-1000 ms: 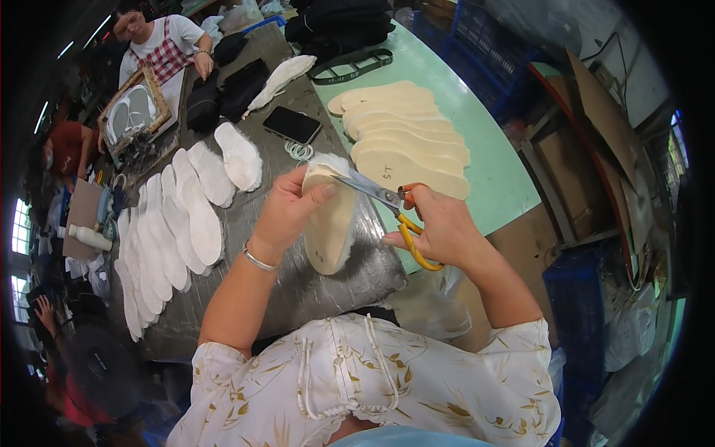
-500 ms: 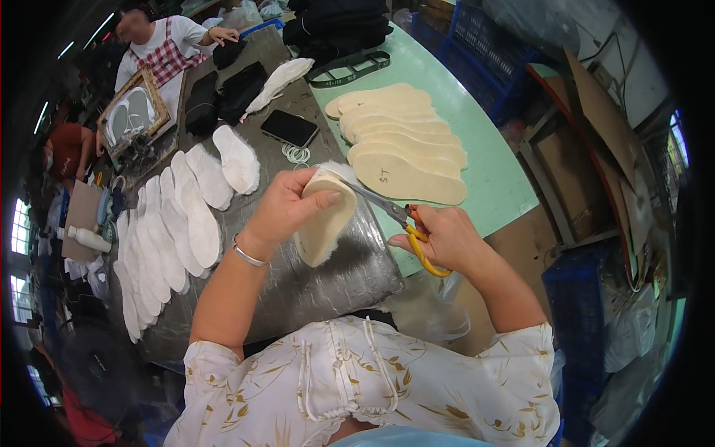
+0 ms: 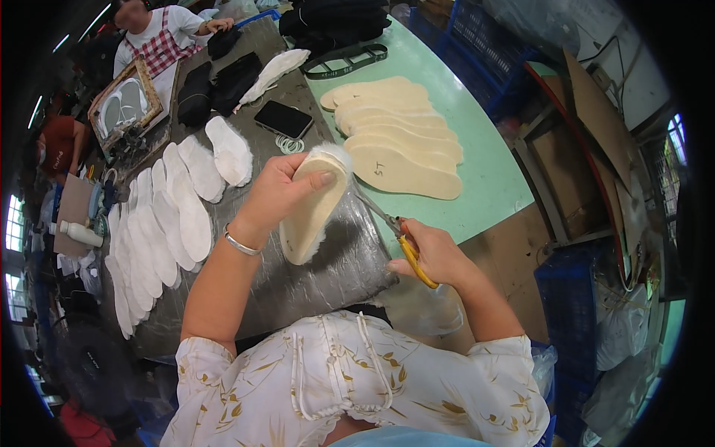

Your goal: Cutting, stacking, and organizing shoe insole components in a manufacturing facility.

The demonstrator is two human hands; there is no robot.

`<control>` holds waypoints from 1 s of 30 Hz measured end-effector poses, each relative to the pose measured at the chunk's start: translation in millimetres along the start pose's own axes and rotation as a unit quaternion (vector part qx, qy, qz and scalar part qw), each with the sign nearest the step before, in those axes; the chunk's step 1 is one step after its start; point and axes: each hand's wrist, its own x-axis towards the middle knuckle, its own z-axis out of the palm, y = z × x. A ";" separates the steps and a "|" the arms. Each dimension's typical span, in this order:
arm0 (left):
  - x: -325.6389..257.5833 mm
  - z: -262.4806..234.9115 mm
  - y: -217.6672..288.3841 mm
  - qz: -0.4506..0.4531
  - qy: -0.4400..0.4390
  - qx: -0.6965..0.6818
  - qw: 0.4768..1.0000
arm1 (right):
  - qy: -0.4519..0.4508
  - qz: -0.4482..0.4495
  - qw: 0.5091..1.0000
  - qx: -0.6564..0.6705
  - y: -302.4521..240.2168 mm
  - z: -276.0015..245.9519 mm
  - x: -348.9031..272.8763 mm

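My left hand [image 3: 287, 190] pinches a fleecy insole [image 3: 313, 205] near its upper end, its beige side up and white fluff showing along the edges. In my right hand [image 3: 432, 252] is a pair of scissors with yellow handles [image 3: 414, 261]. Their blades [image 3: 375, 208] point up and left, just right of the insole and apart from it. Left of my left hand, white fleecy insoles [image 3: 186, 205] lie in an overlapping row on the grey covered table [image 3: 298, 287]. Beyond my right hand, several beige insoles [image 3: 406, 167] overlap on the green tabletop [image 3: 491, 175].
A black phone [image 3: 284, 120] and pale rings [image 3: 290, 144] lie beyond my left hand. Farther off are dark cloth pieces [image 3: 234, 82], a black stack [image 3: 335, 26] and a framed tray [image 3: 128, 108]. A person in a checked apron [image 3: 160, 45] stands across the table. Blue crates [image 3: 566, 313] stand at right.
The scissors have drawn away from the insole's upper edge, down and to the right. My left hand has shifted slightly left and up with the insole, turning it a little.
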 end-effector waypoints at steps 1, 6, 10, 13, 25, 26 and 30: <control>1.7 -4.6 -3.5 0.010 -0.007 0.028 1.000 | 0.004 0.003 1.000 -0.004 2.6 -0.9 -2.4; -2.3 -3.6 -1.3 0.013 -0.030 0.105 0.994 | 0.076 -0.044 0.996 -0.005 -11.0 0.8 -0.9; -7.6 0.3 -1.6 0.029 -0.029 0.108 0.993 | 0.052 -0.025 0.998 -0.025 -8.4 -0.9 4.2; -9.3 1.1 -0.7 0.027 -0.028 0.105 0.994 | 0.059 -0.026 0.998 -0.025 -7.1 -1.4 5.5; -12.7 9.4 3.3 0.039 -0.090 0.197 0.975 | 0.030 -0.061 0.995 -0.066 -8.6 -4.3 13.2; -12.7 9.1 3.6 0.026 -0.099 0.194 0.976 | 0.029 -0.060 0.995 -0.068 -8.2 -3.0 12.8; -9.7 4.8 0.6 0.016 -0.122 0.226 0.966 | 0.057 -0.051 0.993 -0.090 -3.8 4.5 12.5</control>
